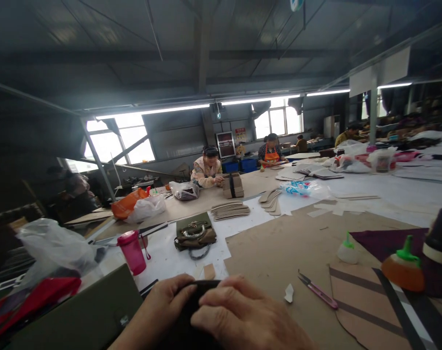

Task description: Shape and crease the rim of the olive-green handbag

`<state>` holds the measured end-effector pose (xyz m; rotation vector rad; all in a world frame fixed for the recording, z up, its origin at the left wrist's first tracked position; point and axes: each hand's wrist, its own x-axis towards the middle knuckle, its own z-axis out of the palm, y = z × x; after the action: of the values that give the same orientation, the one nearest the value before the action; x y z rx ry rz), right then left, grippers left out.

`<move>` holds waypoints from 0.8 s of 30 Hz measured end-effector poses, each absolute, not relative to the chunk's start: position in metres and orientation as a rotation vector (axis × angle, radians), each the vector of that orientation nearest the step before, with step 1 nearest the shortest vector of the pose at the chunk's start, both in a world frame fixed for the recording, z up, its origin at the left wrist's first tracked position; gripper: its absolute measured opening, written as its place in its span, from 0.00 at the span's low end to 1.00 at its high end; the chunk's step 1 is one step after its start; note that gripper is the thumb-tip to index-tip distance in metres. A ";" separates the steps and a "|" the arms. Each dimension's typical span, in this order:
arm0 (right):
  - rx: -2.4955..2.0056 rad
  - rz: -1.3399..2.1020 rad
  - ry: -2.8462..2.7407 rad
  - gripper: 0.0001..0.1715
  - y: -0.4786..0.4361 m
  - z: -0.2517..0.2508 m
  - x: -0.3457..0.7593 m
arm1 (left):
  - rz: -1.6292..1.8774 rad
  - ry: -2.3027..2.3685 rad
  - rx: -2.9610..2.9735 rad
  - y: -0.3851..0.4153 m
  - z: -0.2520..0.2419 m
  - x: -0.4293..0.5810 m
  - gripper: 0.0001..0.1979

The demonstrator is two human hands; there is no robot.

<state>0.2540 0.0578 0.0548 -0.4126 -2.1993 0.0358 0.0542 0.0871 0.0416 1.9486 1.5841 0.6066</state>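
At the bottom centre is a dark piece of material with a rounded top edge, mostly hidden by my hands. My left hand grips its left side, thumb and fingers closed over the edge. Across its right side lies my right hand, fingers bent and pressed on it. An olive-green panel with a small metal fitting stands beside my left forearm. Beyond my hands lies an olive handbag with a curved handle. A pair of thread snips rests to the right of my right hand.
Left stands a pink cup near a clear plastic bag. Right are an amber glue bottle, a smaller bottle and a striped brown panel. Stacked strips lie farther back; a person works across the table.
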 end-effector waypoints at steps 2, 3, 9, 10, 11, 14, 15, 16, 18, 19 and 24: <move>-0.582 0.064 -2.296 0.22 0.063 0.047 0.254 | 0.607 1.585 1.951 0.087 0.041 0.056 0.14; -0.665 0.134 -2.364 0.28 0.065 0.045 0.255 | 0.604 1.598 1.954 0.087 0.042 0.057 0.14; -1.073 0.298 -2.428 0.32 0.065 0.059 0.260 | 0.594 1.607 1.961 0.084 0.046 0.065 0.15; -1.127 0.301 -2.438 0.31 0.066 0.062 0.259 | 0.596 1.614 1.959 0.083 0.047 0.066 0.15; -1.172 0.318 -2.462 0.28 0.067 0.064 0.258 | 0.596 1.624 1.955 0.082 0.048 0.066 0.15; -1.257 0.331 -2.553 0.17 0.074 0.070 0.252 | 0.596 1.645 1.944 0.080 0.049 0.067 0.15; -1.267 0.292 -2.570 0.15 0.077 0.071 0.249 | 0.598 1.646 1.943 0.080 0.048 0.066 0.15; -1.273 0.242 -2.585 0.15 0.080 0.072 0.245 | 0.602 1.641 1.945 0.080 0.048 0.066 0.15; -1.257 0.165 -2.630 0.14 0.085 0.075 0.237 | 0.618 1.615 1.953 0.081 0.046 0.064 0.15; -1.228 0.145 -2.660 0.13 0.088 0.075 0.233 | 0.632 1.600 1.952 0.081 0.045 0.063 0.15; -1.106 0.143 -2.703 0.12 0.102 0.063 0.215 | 0.722 1.563 1.947 0.080 0.047 0.059 0.14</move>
<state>0.2152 0.1019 0.0634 -1.1062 -2.7033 0.1433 0.0586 0.0798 0.0465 1.9469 1.5635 0.7223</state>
